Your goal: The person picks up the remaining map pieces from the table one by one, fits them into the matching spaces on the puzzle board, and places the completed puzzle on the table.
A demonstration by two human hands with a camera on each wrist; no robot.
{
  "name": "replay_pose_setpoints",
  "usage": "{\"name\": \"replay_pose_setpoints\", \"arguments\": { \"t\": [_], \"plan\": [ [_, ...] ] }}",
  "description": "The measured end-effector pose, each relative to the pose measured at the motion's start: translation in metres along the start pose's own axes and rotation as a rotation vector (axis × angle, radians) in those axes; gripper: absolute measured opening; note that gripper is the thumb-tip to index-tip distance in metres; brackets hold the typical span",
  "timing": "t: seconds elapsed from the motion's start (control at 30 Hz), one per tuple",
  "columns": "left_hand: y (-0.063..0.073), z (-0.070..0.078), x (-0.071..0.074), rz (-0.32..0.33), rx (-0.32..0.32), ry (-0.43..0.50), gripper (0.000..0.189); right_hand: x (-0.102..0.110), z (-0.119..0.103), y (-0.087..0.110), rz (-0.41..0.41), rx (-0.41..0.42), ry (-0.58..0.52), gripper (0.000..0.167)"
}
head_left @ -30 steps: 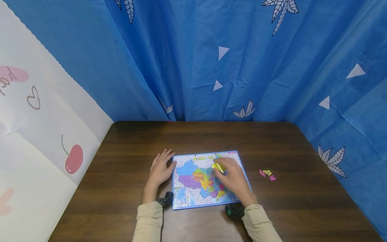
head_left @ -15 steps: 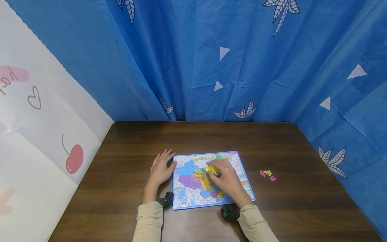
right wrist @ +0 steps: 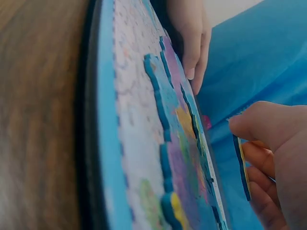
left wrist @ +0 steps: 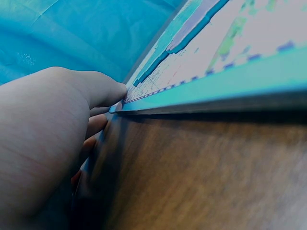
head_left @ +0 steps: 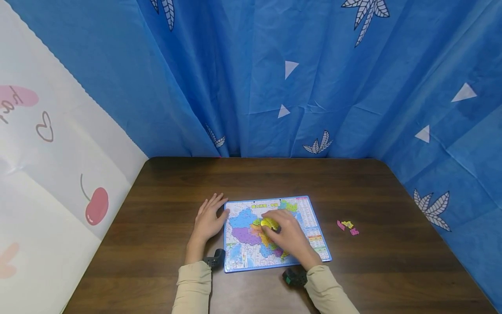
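Note:
A map puzzle board with a blue border lies on the table, many of its coloured pieces seated. Between thumb and fingers my right hand pinches a yellow puzzle piece above the upper middle of the map. Seen nearly edge-on in the right wrist view, that piece is held off the board. My left hand rests flat at the board's left edge, its fingers straight. Its thumb touches the border in the left wrist view, the other fingers lying along the table beside it.
Right of the board, a pink piece, a yellow piece and another pink piece lie loose on the brown wooden table. A blue curtain hangs behind, and a white printed sheet at the left.
My right hand has moved left across the board with the yellow puzzle piece, uncovering the map's upper right part and the board's right edge. My left hand has stayed put.

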State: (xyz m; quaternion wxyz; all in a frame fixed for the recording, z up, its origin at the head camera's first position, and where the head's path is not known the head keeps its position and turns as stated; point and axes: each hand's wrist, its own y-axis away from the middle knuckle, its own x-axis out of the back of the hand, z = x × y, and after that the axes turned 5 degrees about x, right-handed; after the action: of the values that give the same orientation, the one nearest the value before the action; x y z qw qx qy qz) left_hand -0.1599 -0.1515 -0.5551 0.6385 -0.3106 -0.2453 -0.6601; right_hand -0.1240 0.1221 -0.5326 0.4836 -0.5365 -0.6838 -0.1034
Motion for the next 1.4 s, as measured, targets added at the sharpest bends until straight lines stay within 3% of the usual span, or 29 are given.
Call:
{"name": "replay_pose_setpoints", "arguments": {
  "t": [0.5,1.03,1.4],
  "plan": [
    [0.000,0.001,0.000,0.006,0.013,-0.013,0.049,-0.013,-0.005,-0.002,-0.040,0.023,-0.039,0.037],
    [0.000,0.001,-0.001,0.011,0.008,-0.015,0.048,-0.025,-0.006,-0.001,-0.045,0.093,-0.054,0.033],
    [0.000,0.001,-0.001,0.003,0.020,-0.020,0.049,-0.029,-0.003,0.000,-0.057,0.098,-0.056,0.032]
  ]
}}
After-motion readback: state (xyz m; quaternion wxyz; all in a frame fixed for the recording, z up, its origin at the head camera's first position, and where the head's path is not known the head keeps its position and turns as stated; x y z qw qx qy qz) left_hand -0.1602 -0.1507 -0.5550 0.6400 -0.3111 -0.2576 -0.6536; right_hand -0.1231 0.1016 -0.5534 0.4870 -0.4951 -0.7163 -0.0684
